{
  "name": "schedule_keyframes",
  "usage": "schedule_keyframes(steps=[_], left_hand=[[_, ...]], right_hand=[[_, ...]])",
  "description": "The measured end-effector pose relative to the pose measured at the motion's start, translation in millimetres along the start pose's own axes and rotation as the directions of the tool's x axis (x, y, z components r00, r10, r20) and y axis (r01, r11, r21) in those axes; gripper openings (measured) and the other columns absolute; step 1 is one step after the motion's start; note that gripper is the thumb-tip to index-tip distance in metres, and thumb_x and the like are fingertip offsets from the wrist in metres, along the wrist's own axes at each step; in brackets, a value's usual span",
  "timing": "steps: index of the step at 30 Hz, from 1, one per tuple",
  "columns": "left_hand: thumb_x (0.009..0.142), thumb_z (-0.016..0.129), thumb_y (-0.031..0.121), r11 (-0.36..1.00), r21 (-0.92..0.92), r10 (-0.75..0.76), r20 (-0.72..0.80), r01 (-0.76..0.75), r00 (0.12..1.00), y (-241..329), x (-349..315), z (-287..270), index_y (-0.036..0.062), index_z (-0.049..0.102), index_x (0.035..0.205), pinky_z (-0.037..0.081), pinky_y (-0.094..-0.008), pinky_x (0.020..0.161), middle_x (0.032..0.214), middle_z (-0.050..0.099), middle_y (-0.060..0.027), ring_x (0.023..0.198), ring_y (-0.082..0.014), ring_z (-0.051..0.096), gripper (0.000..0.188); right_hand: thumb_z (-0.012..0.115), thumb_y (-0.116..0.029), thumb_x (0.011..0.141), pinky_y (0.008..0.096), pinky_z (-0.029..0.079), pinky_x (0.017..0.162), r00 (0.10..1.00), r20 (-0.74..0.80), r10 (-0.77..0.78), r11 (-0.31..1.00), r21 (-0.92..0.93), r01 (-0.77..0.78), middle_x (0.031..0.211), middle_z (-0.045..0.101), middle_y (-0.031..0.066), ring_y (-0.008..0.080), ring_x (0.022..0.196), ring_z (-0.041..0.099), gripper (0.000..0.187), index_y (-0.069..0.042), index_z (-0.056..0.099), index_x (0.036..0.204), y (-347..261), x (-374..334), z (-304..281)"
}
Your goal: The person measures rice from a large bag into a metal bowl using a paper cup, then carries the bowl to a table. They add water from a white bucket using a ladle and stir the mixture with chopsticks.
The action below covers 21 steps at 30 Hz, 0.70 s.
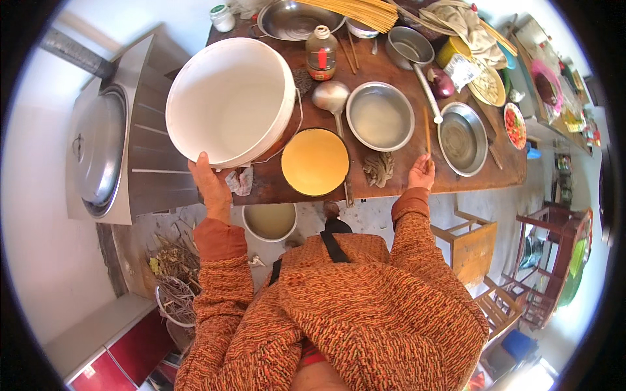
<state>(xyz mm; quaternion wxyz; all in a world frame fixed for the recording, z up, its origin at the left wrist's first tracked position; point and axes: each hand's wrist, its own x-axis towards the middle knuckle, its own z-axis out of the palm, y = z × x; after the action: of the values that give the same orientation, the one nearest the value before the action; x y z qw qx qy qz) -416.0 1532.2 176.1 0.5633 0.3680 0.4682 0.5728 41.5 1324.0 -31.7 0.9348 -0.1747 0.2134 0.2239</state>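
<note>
My left hand [212, 187] grips the near lower edge of a big white plastic bucket [229, 101], which leans so that its wide mouth faces me. Its inside looks bare and white. My right hand [422, 173], at the table's front edge, is closed around wooden chopsticks [427, 133] pointing away from me; whether one or two is hard to tell. Between my hands sits a round yellow dish [315, 162] with a dark rim. Behind it lies a metal ladle [330, 96], beside a steel basin [380, 116] of cloudy liquid. Right of the chopsticks is another metal bowl [462, 139].
A crumpled rag [379, 169] lies by the table's front edge. Farther back stand a dark bottle [321, 53], a long-handled pan [410, 47] and a purple onion [441, 83]. A lidded stove [99, 146] is at left. Below the table sits a basin [269, 222]; wooden stools [475, 246] stand right.
</note>
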Motion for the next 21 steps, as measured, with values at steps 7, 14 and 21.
schedule_keyframes(steps=[7, 14, 21], left_hand=[[0.088, 0.045, 0.026, 1.0, 0.016, 0.012, -0.04, -0.011, 0.999, 13.7, -2.6, 27.1, 0.0059, 0.029, 0.125, 0.056, -0.0378, 0.069, 0.112, 0.046, -0.0171, 0.093, -0.0259, 0.057, 0.045], [0.082, 0.052, 0.035, 1.0, -0.026, -0.017, -0.106, 0.014, 0.994, 14.9, -8.1, 12.9, 0.0032, 0.025, 0.132, 0.055, -0.0362, 0.069, 0.118, 0.044, -0.0155, 0.099, -0.024, 0.055, 0.065], [0.078, 0.06, 0.036, 0.995, -0.089, -0.047, -0.142, 0.034, 0.989, 10.4, -6.8, 8.2, 0.0051, 0.031, 0.127, 0.052, -0.0316, 0.063, 0.111, 0.048, -0.0117, 0.095, -0.0189, 0.053, 0.065]], right_hand=[[0.053, -0.02, 0.087, 0.0438, 0.042, 0.095, 0.9, 0.083, 0.427, 0.902, -0.112, -0.418, 0.119, 0.054, 0.019, 0.0285, 0.109, 0.053, 0.039, 0.005, 0.05, 0.117, -42.7, 73.5, -43.4], [0.041, -0.022, 0.094, 0.0531, 0.035, 0.097, 0.857, -0.334, 0.392, 0.786, -0.363, -0.501, 0.136, 0.04, 0.0108, 0.0294, 0.125, 0.039, 0.046, -0.012, 0.028, 0.137, -14.8, 44.7, 15.4], [0.048, -0.019, 0.091, 0.0455, 0.044, 0.093, 0.9, -0.377, 0.22, 0.681, -0.602, -0.418, 0.128, 0.047, 0.013, 0.0285, 0.12, 0.044, 0.037, -0.006, 0.044, 0.125, -23.6, 26.1, 13.6]])
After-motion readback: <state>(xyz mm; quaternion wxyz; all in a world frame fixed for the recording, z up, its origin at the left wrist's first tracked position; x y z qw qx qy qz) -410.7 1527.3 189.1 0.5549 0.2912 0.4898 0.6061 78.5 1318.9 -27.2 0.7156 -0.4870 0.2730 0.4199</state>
